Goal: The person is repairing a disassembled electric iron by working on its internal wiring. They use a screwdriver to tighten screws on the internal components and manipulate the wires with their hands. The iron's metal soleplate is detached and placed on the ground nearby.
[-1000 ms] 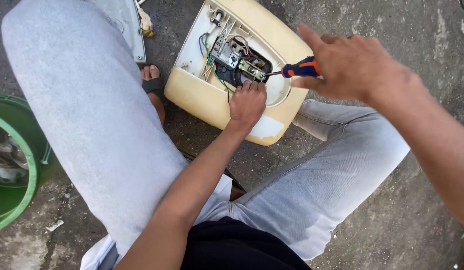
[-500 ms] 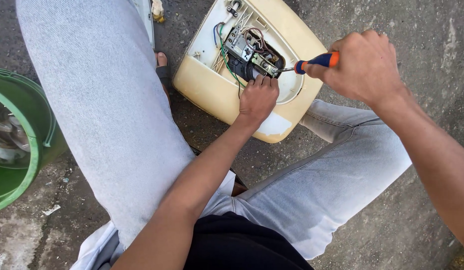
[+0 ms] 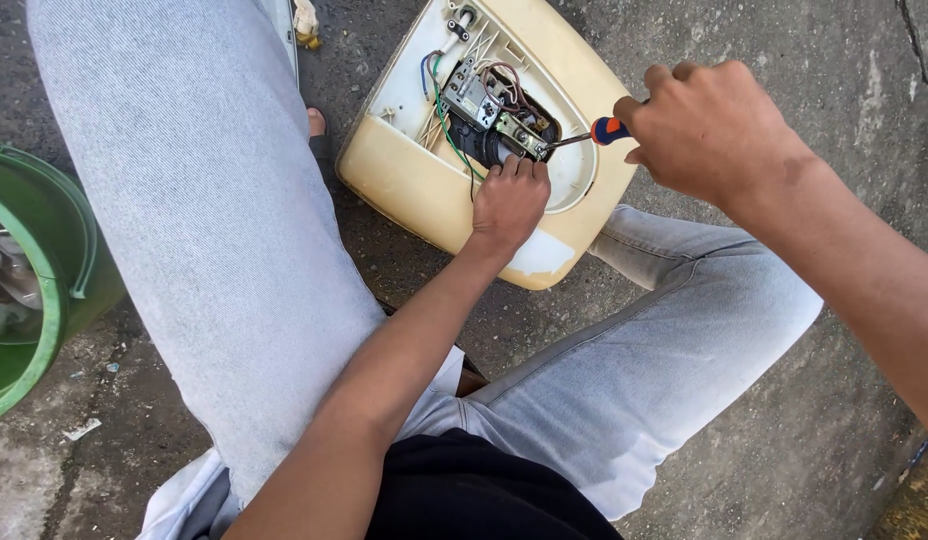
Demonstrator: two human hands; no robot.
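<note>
Screwdriver (image 3: pixel 604 131) sits in right grip (image 3: pixel 709 125), tip at the wiring block (image 3: pixel 496 112) beside left hand (image 3: pixel 509 198).

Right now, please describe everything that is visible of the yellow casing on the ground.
The yellow casing looks like aged cream plastic, rounded at the corners, and lies open side up on the rough concrete ground, between the person's knees. Its inside is white and holds a dark part with metal brackets and green, blue and red wires. A pale patch marks its near edge. The left hand rests on the rim beside the wiring. The right hand holds a screwdriver whose tip reaches into the metal parts.
</note>
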